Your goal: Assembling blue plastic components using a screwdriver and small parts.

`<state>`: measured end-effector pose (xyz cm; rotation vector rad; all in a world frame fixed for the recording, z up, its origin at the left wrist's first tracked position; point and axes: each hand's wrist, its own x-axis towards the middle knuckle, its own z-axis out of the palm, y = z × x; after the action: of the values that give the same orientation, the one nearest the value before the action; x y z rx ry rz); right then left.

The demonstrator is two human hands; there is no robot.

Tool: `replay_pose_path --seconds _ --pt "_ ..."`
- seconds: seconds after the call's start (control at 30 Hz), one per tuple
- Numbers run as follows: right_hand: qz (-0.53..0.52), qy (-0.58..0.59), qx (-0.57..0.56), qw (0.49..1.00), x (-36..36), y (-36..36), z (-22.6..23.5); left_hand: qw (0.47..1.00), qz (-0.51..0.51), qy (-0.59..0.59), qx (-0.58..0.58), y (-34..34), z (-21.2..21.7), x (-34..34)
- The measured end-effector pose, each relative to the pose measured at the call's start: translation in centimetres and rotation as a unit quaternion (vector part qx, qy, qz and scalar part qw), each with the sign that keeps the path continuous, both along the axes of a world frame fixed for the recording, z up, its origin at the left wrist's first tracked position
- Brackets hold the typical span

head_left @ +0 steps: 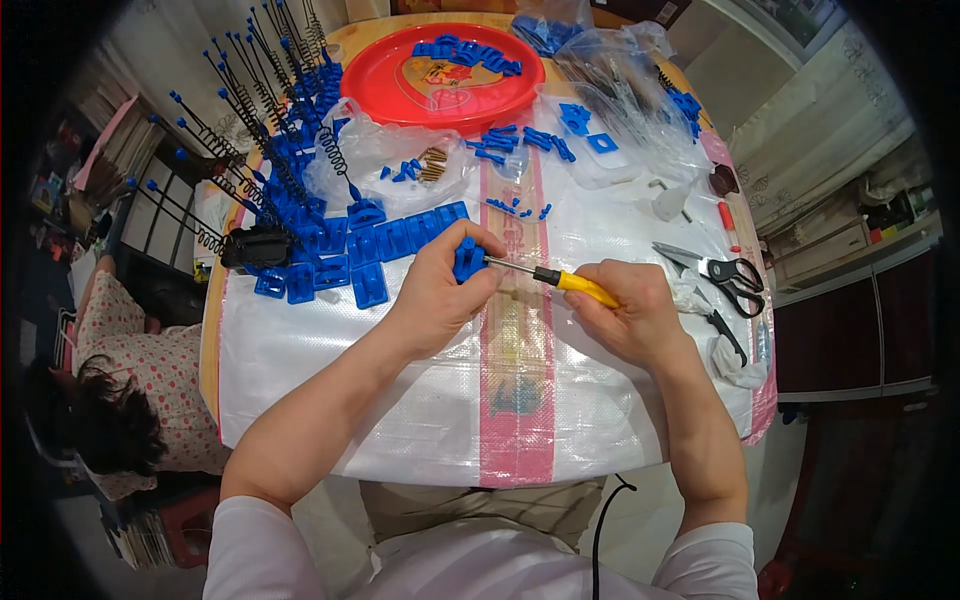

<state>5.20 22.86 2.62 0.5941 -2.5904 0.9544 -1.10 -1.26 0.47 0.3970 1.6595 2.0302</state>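
Over the middle of the table, my left hand [445, 290] pinches a small blue plastic part [468, 260] between thumb and fingers. My right hand [625, 305] is wrapped round the yellow handle of a screwdriver [585, 287]. Its metal shaft points left, with the tip at the blue part; the exact contact is hidden by my fingers. Just beyond my left hand lie rows of blue plastic brackets [395, 240]. Small blue pegs [518, 208] are scattered on the sheet ahead of both hands.
A red tray [365, 85] with blue parts stands at the back. Blue pieces with black springs [285, 180] crowd the left. Brass-coloured pins [432, 165] lie on a plastic bag. Scissors [735, 285] and a red marker [727, 218] lie right. A person [140, 400] is at far left.
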Motion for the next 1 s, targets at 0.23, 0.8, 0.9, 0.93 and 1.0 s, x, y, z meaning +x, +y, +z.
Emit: replay_pose_path --seconds 0.23,0.8,0.9,0.93,1.0 --pt "-0.016 -0.047 -0.024 0.998 0.19 -0.35 0.22 1.0 -0.002 0.019 -0.018 -0.08 -0.15 -0.06" --pt "-0.037 -0.21 -0.104 0.971 0.18 -0.12 -0.02 0.997 0.005 0.064 -0.042 -0.05 -0.78 -0.1" --pt "-0.035 -0.211 -0.103 0.971 0.3 0.0 0.13 0.996 0.002 0.073 -0.042 0.06 -0.66 -0.07" --pt "-0.034 -0.211 -0.1 0.972 0.35 0.04 0.26 0.997 -0.002 0.071 -0.041 0.02 -0.46 -0.05" --pt "-0.028 -0.183 -0.088 0.979 0.39 -0.19 0.53 0.997 -0.006 0.07 -0.042 -0.02 -0.33 -0.01"
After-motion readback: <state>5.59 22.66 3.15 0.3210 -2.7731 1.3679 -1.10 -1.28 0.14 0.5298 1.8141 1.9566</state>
